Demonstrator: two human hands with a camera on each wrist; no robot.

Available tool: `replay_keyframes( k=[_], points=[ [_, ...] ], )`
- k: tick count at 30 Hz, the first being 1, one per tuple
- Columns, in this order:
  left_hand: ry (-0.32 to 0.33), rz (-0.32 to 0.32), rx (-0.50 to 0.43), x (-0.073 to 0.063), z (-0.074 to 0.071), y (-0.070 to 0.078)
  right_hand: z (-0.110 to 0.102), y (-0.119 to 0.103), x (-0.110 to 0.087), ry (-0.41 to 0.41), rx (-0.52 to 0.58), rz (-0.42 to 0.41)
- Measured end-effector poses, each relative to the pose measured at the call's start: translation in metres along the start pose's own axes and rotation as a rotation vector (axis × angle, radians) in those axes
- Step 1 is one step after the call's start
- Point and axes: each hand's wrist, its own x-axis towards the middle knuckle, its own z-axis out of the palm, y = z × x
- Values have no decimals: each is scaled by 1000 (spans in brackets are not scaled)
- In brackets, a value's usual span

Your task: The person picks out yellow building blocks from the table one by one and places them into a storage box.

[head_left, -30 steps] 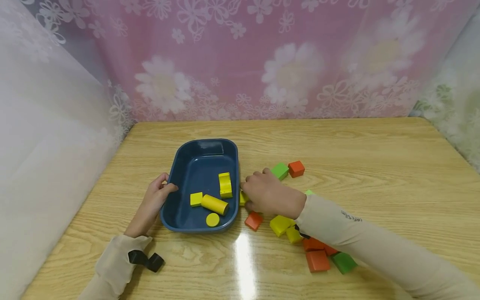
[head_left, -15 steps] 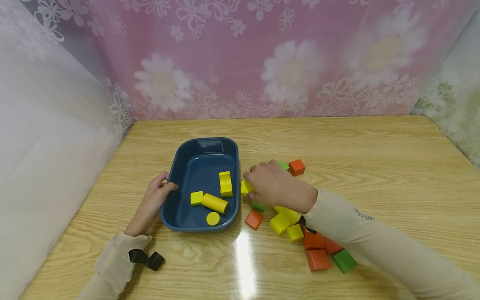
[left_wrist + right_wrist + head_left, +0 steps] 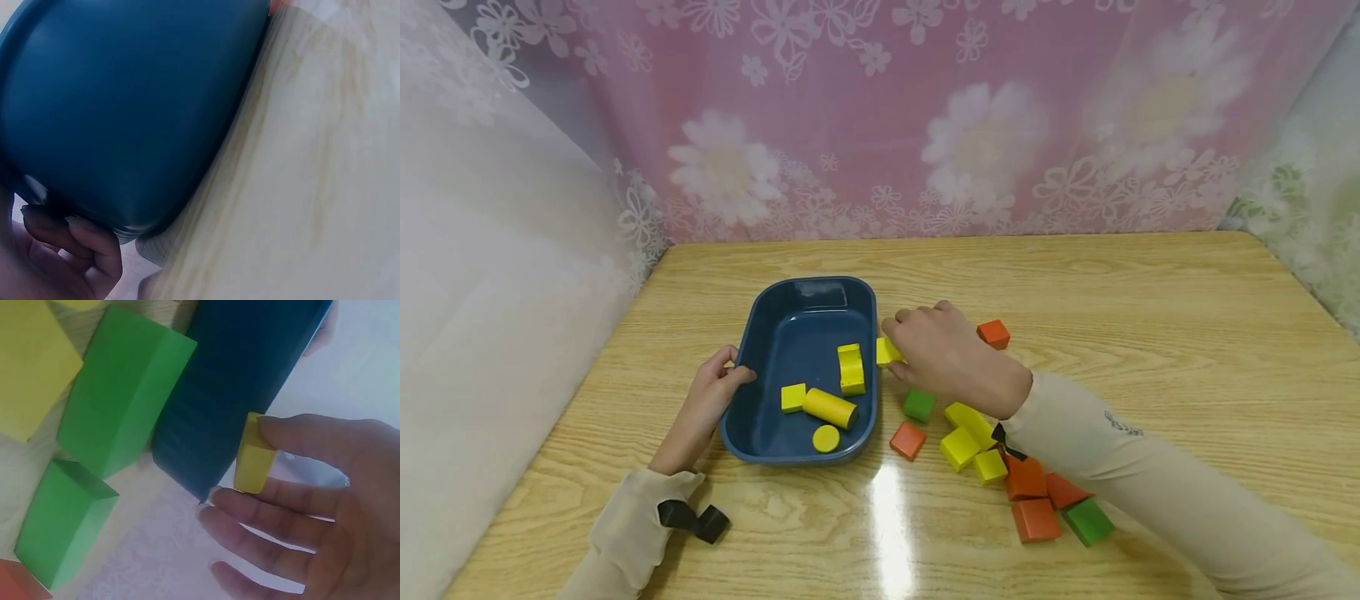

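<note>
A dark blue rectangular tub (image 3: 801,333) sits on the table with several yellow blocks inside. My left hand (image 3: 711,400) grips its left rim, thumb over the edge; in the left wrist view curled fingers (image 3: 94,250) lie against the tub's outer wall. Just outside the right rim, my right hand (image 3: 951,354) pinches a yellow block (image 3: 887,352). The right wrist view shows this yellow block (image 3: 254,456) between thumb and index finger, the other fingers spread. Within the tub lie a yellow arch (image 3: 851,370), a yellow cylinder (image 3: 830,409), a small yellow block (image 3: 793,398) and a round yellow piece (image 3: 826,438).
Right of the tub lie a green block (image 3: 920,405), an orange-red block (image 3: 907,440), several yellow blocks (image 3: 959,448), more red blocks (image 3: 1036,521) and a darker green block (image 3: 1088,522). Farther back sits another red block (image 3: 993,334). A pink flowered curtain (image 3: 880,125) hangs behind the table.
My right hand has moved away from me along the tub's right side with the yellow block, uncovering the nearer green block and covering the far green one. The left hand stays on the rim.
</note>
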Motion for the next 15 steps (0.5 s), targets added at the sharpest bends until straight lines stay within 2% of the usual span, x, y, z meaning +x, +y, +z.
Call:
replay_keyframes(
  k=[4, 8, 11, 15],
  points=[
    [-1, 1, 9, 0, -1, 1, -3, -1, 2, 68, 44, -14],
    [2, 8, 10, 0, -2, 2, -4, -3, 7, 116, 148, -36],
    [3, 7, 7, 0, -2, 1, -2, -5, 12, 118, 222, -56],
    [1, -5, 9, 0, -1, 1, 2, -6, 18, 98, 244, -74]
  ],
)
